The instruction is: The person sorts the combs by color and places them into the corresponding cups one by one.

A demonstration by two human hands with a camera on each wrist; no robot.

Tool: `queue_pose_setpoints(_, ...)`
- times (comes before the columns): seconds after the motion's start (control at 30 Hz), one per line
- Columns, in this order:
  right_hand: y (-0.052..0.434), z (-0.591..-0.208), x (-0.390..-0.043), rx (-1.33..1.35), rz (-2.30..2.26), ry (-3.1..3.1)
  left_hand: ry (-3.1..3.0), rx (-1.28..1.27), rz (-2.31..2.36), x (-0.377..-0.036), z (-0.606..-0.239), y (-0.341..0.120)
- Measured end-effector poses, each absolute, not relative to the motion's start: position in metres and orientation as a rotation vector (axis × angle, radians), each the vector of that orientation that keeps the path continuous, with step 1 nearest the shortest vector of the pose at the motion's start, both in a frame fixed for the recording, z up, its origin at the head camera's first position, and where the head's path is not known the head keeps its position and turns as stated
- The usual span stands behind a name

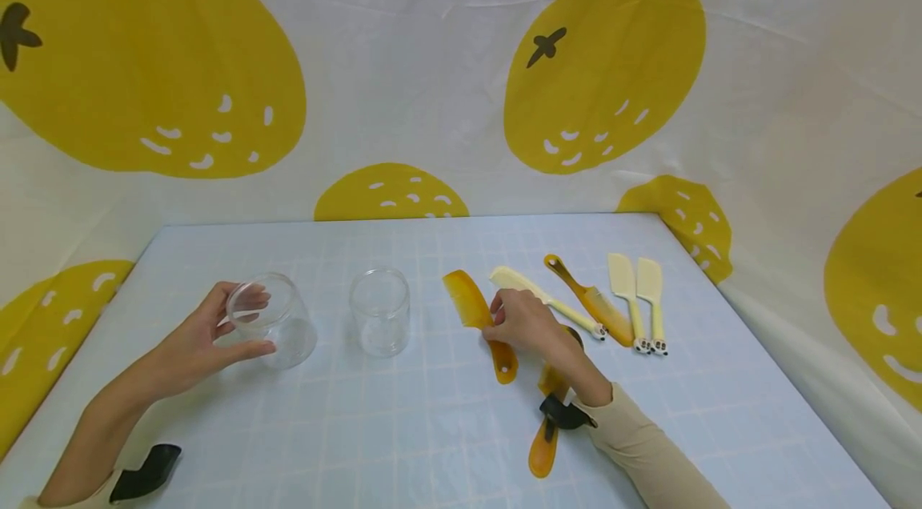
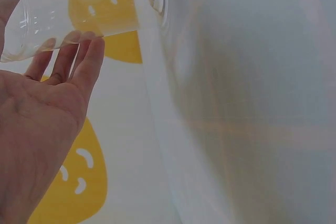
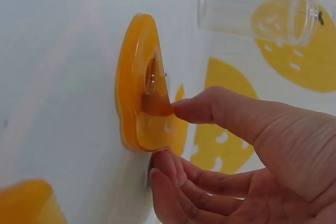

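Gripping, left hand [image 1: 198, 341]: fingers curled round clear jar [image 1: 270, 319], tilted, toward left edge of table [image 1: 432, 429].
Pinching, right hand [image 1: 526, 321]: thumb and fingertips [image 3: 178, 109] closed on amber comb [image 1: 479, 323] at mid-length, comb flat near table centre.
Second jar [image 1: 379, 310]: upright, between both hands, untouched.
Right edge side: cream comb [image 1: 543, 299], amber brush [image 1: 591, 301], two cream spatulas [image 1: 637, 301].

The head view looks forward and down from above the counter [image 1: 432, 429], taking in both hands and everything laid out. The left wrist view sits close behind the left palm [image 2: 37, 129], sharing the tilted jar [image 1: 270, 317]. The right wrist view, very near, shares the amber comb [image 3: 139, 82].
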State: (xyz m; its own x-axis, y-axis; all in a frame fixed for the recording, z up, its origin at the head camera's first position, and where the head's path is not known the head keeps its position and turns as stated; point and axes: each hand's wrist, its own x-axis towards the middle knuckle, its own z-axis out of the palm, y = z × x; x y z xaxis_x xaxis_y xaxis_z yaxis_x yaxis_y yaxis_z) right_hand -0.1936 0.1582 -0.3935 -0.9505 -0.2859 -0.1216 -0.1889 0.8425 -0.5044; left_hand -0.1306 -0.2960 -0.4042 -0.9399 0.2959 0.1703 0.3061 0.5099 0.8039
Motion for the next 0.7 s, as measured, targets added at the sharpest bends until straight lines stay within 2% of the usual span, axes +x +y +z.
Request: queue_pose_setpoints(0.7,0.1572,-0.3980,-0.1965,-0.404,-0.844,2.774,-2.728,-0.555,-1.462,-0.1289,-0.4028,-0.2933)
